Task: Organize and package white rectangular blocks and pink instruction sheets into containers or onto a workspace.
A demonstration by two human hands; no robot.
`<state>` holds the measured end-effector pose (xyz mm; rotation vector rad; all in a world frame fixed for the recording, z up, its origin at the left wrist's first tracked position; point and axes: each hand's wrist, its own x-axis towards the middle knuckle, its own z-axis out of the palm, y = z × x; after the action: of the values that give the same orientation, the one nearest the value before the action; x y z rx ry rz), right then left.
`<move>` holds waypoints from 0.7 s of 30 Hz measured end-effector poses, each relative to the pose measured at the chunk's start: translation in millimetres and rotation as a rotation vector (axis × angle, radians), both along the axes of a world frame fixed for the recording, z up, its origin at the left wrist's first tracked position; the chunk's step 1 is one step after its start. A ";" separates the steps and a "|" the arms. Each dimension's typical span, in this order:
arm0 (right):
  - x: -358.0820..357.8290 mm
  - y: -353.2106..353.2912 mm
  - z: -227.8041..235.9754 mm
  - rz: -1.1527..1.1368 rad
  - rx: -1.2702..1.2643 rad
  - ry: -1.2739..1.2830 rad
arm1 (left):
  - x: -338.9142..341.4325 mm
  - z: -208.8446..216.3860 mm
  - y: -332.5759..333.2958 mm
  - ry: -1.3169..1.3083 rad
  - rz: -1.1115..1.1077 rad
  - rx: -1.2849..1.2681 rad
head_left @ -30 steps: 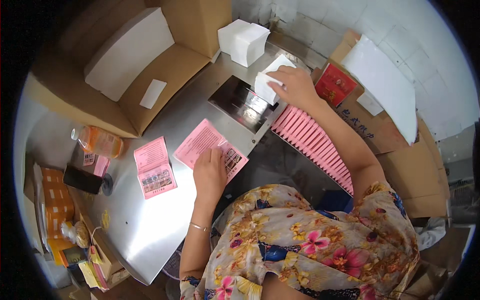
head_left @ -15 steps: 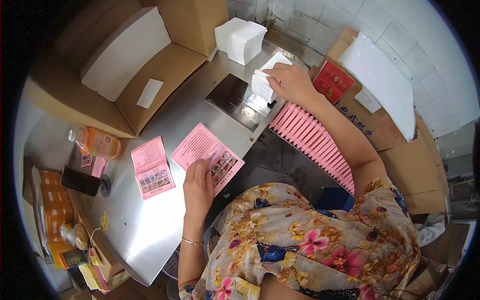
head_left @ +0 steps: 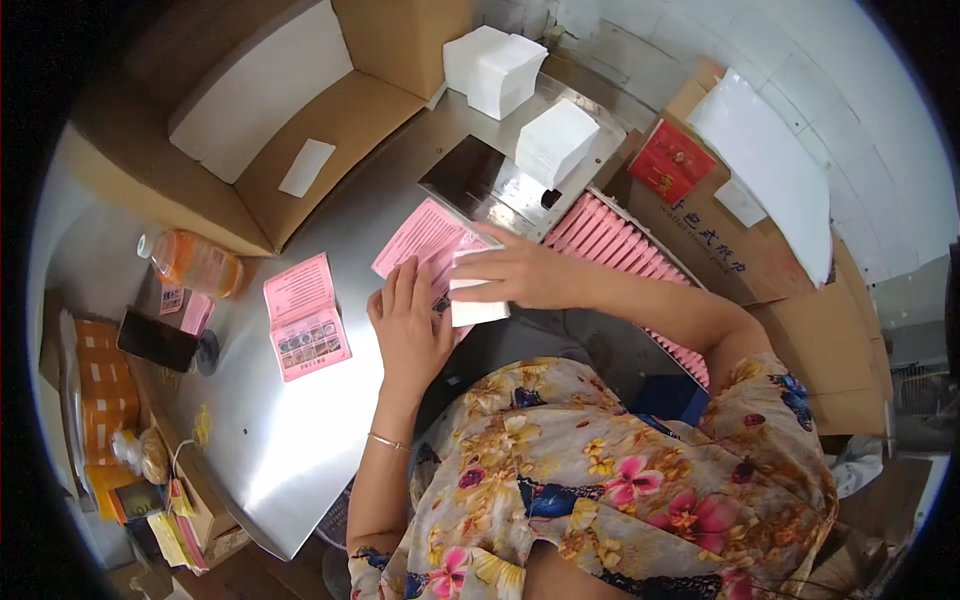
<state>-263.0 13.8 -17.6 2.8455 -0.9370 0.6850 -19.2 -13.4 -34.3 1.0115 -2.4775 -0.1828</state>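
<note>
Your right hand (head_left: 520, 274) pinches tissue (head_left: 481, 310) over the wrapper (head_left: 424, 236), right of centre; your left hand (head_left: 414, 325), fingers parted, touches its near edge.

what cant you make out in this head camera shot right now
All in the head view:
- Part of the pink packet: covered by the left hand, right hand and white bundle.
- Middle of the row of pink packs: behind the right forearm.
- Top of the cardboard box: cut off by the upper edge.
</note>
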 end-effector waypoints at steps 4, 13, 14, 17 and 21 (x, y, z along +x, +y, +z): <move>45.1 -50.2 8.0 -0.231 0.244 0.151 | -15.6 5.0 6.5 0.101 0.005 0.102; 30.9 -57.5 8.9 -0.100 0.187 0.097 | 0.4 -4.2 -6.1 0.065 0.203 -0.073; 15.9 -45.2 16.1 -0.110 0.207 -0.021 | -0.7 3.9 -5.7 0.069 0.211 -0.064; -29.6 -31.9 40.2 -0.447 -0.112 -0.182 | -2.9 28.6 -10.0 0.137 0.152 0.250; -83.8 -32.8 49.1 -0.819 -0.147 -0.169 | -12.8 29.5 -27.1 0.245 -0.085 -0.252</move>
<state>-346.7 -19.0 31.5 2.0034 -1.8059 0.8193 -32.0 -40.5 -4.8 0.7330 -2.2529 -0.0181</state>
